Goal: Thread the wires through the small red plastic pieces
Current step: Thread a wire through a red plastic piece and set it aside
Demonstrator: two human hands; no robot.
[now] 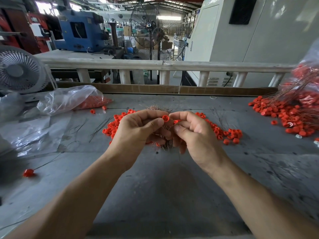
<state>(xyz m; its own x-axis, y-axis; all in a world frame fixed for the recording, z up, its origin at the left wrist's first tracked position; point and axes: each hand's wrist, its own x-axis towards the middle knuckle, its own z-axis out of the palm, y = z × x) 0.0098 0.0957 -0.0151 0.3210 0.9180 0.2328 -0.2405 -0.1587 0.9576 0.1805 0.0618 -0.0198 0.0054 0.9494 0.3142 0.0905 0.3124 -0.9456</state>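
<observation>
Our left hand (pixel 138 128) pinched a red cap (pixel 165 117) upright so our right hand (pixel 193 130), pinching a wire, could thread it.

Two hands (pixel 138 130) (pixel 193 133), two plastic bags (pixel 69 99) (pixel 309 75), three fans (pixel 19 69) (pixel 146 25) (pixel 158 34), red pieces (pixel 231 133) beyond counting.

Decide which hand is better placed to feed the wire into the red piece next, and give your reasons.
Probably the right hand. The left hand already pinches the red piece with its opening showing, and the right fingers are pinched just beside it.
</observation>
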